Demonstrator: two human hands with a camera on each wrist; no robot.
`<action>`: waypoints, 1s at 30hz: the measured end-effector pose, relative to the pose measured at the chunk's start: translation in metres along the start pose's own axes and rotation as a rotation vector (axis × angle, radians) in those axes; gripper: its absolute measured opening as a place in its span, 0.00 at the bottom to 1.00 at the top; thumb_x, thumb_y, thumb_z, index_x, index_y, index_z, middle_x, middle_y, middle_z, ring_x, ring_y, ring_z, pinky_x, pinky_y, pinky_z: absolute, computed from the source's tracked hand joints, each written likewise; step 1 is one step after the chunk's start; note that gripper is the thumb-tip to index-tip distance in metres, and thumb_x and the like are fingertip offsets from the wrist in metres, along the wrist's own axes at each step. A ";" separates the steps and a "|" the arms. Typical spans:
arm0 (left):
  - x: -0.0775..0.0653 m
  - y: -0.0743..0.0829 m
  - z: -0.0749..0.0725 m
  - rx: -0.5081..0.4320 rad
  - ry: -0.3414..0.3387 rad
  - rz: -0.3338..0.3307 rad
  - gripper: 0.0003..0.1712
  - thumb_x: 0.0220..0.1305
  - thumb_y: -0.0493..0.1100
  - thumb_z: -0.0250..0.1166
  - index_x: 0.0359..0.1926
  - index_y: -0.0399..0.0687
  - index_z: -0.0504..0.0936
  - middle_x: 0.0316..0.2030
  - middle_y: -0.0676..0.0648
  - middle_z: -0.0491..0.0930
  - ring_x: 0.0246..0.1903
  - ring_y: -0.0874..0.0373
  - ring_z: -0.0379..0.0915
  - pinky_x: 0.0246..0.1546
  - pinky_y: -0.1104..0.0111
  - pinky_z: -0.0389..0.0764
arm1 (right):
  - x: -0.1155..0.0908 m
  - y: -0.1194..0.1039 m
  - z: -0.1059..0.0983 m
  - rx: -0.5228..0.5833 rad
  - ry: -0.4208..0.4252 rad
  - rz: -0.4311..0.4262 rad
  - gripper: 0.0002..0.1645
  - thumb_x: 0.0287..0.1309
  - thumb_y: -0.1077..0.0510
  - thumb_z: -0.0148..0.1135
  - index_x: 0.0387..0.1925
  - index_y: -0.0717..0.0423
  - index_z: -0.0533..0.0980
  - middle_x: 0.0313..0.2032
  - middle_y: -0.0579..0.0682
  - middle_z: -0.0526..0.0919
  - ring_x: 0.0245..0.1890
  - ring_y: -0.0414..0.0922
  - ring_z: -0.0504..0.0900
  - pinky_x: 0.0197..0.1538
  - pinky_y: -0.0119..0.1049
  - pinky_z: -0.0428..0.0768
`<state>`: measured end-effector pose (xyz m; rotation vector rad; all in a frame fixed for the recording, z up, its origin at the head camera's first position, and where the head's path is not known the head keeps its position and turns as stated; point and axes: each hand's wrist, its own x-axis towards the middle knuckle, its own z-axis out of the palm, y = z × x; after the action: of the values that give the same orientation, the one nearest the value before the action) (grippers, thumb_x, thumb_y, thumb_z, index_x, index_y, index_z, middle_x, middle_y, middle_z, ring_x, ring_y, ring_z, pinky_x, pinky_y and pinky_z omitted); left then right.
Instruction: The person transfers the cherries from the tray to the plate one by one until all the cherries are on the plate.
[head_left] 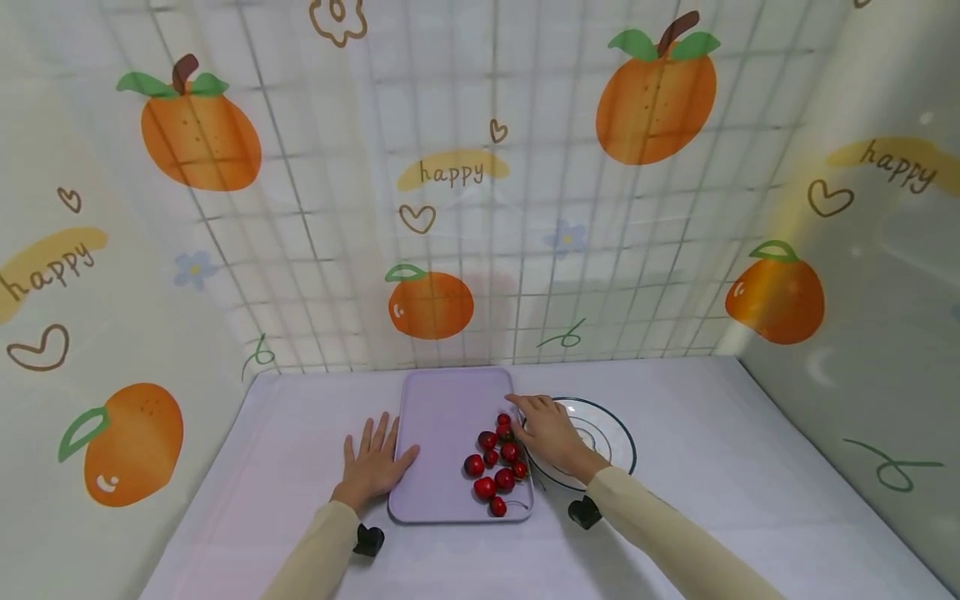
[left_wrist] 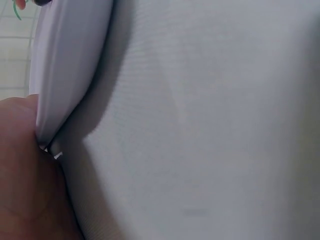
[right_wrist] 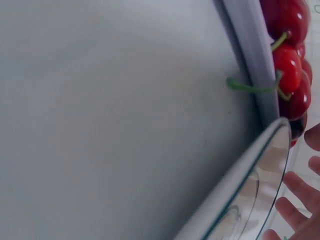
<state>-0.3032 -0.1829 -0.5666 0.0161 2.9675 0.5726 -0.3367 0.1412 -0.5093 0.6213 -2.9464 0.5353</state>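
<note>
A lilac rectangular tray (head_left: pixel 442 417) lies on the table, with a cluster of red cherries (head_left: pixel 485 487) along its right side. My left hand (head_left: pixel 369 468) rests at the tray's left edge, fingers spread and thumb reaching over the rim. In the left wrist view, the base of that hand (left_wrist: pixel 25 170) is against the tray wall (left_wrist: pixel 75 65). Over the tray's right edge and the white plate (head_left: pixel 613 433) reaches my right hand (head_left: pixel 551 429), palm down beside the upper cherries. Its fingers (right_wrist: pixel 302 190) look loosely spread in the right wrist view, with nothing gripped.
The round plate has a dark rim line and stands close against the tray's right side. Some cherry stems (right_wrist: pixel 250 88) stick out past the tray edge. Behind the white table (head_left: pixel 720 467) hangs a sheet printed with oranges (head_left: pixel 431 306), over a wire grid.
</note>
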 end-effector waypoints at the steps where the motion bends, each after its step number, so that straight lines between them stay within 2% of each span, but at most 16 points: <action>1: 0.000 0.000 0.001 0.000 0.001 0.000 0.49 0.74 0.74 0.40 0.83 0.54 0.42 0.85 0.47 0.35 0.84 0.43 0.24 0.79 0.37 0.26 | 0.000 -0.001 0.001 -0.006 0.010 -0.013 0.32 0.72 0.51 0.59 0.74 0.49 0.67 0.69 0.56 0.76 0.70 0.59 0.71 0.73 0.65 0.66; 13: 0.000 -0.002 0.003 0.003 0.015 0.006 0.50 0.73 0.75 0.40 0.83 0.55 0.43 0.85 0.48 0.35 0.84 0.43 0.25 0.79 0.37 0.26 | 0.005 -0.011 0.007 -0.009 0.010 -0.068 0.29 0.73 0.50 0.59 0.71 0.47 0.70 0.66 0.57 0.78 0.69 0.59 0.71 0.73 0.65 0.66; 23: 0.000 0.002 -0.004 -0.008 0.010 0.011 0.49 0.74 0.73 0.41 0.83 0.54 0.43 0.85 0.47 0.35 0.84 0.43 0.25 0.79 0.37 0.25 | 0.008 -0.013 0.005 -0.017 -0.009 -0.048 0.20 0.75 0.50 0.56 0.62 0.48 0.80 0.62 0.56 0.82 0.67 0.57 0.72 0.72 0.65 0.67; 30: -0.003 0.002 -0.002 -0.012 0.019 0.001 0.49 0.74 0.73 0.43 0.83 0.53 0.44 0.85 0.46 0.37 0.84 0.42 0.26 0.79 0.36 0.27 | 0.004 -0.015 0.005 0.020 -0.037 -0.016 0.18 0.76 0.50 0.54 0.57 0.51 0.83 0.62 0.56 0.82 0.68 0.58 0.71 0.74 0.65 0.65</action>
<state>-0.3009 -0.1817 -0.5641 0.0107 2.9824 0.5934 -0.3341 0.1251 -0.5083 0.6635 -2.9709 0.5582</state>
